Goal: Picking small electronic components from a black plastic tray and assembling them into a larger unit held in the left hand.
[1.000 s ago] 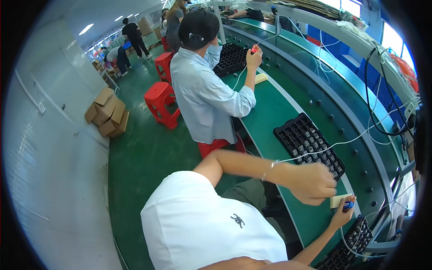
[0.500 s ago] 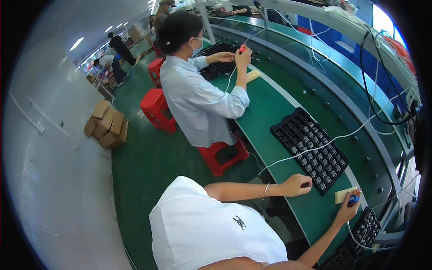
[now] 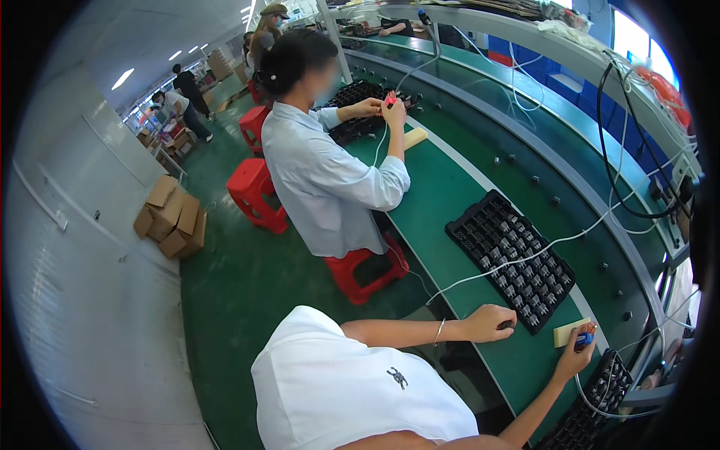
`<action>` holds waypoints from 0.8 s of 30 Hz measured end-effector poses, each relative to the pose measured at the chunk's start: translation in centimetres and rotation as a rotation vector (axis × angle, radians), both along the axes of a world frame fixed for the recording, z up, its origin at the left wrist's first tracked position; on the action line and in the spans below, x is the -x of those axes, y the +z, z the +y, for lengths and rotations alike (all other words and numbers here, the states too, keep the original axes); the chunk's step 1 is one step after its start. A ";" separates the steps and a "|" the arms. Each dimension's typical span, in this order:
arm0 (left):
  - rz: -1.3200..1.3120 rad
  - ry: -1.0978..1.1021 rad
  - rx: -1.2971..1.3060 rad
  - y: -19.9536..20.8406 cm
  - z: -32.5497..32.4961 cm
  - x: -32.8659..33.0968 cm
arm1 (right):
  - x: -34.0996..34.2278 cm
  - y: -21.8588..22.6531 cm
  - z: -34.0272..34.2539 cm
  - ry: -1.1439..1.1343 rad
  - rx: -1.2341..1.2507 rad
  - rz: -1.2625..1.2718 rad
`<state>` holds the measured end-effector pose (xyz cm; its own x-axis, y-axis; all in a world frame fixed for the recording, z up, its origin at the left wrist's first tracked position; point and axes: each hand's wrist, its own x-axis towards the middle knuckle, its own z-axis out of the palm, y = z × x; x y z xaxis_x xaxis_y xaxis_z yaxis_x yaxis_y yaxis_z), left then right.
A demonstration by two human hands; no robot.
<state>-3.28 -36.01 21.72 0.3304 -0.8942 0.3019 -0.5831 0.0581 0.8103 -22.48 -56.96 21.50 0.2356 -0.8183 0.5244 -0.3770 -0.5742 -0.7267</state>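
My left hand (image 3: 486,323), with a thin bracelet at its wrist, is closed round a small black part (image 3: 507,325) over the near edge of the green bench (image 3: 442,202). Just beyond it lies a black compartment tray (image 3: 517,262) filled with rows of small dark-and-silver parts. Farther right, my right hand (image 3: 571,363) grips a small blue and orange handheld device (image 3: 585,339), whose exact kind I cannot make out. A pale yellow block (image 3: 564,334) sits beside that hand. A second black tray (image 3: 604,390) rests at the lower right, partly behind my forearm.
A white cable (image 3: 487,273) crosses the first tray. To the left, a co-worker (image 3: 319,165) on a red stool (image 3: 360,274) holds a red device (image 3: 390,100) near another tray. A conveyor (image 3: 540,165) with small dark parts runs behind the bench. Cardboard boxes (image 3: 171,217) stand on the floor.
The view has tilted slightly, so most of the scene sits lower and a little left. Both my hands keep their holds, with little movement relative to the bench.
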 end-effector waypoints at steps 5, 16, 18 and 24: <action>-0.032 -0.020 0.035 0.2 -0.1 0.2 | 0.7 -0.5 -1.2 -0.029 0.044 0.032; -0.117 -0.022 0.019 0.2 -0.1 0.1 | 0.3 1.0 -1.1 0.019 -0.057 0.091; -0.129 -0.031 0.031 0.1 -0.1 0.2 | 0.2 0.3 -1.7 -0.009 -0.054 0.087; -0.096 -0.001 0.046 0.4 0.1 -0.2 | -0.3 -0.9 -1.8 0.094 -0.256 -0.131</action>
<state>-3.12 -35.89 22.12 0.2971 -0.8790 0.3730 -0.6577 0.0948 0.7473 -22.18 -58.78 20.64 0.2606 -0.9055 0.3348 -0.2246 -0.3942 -0.8912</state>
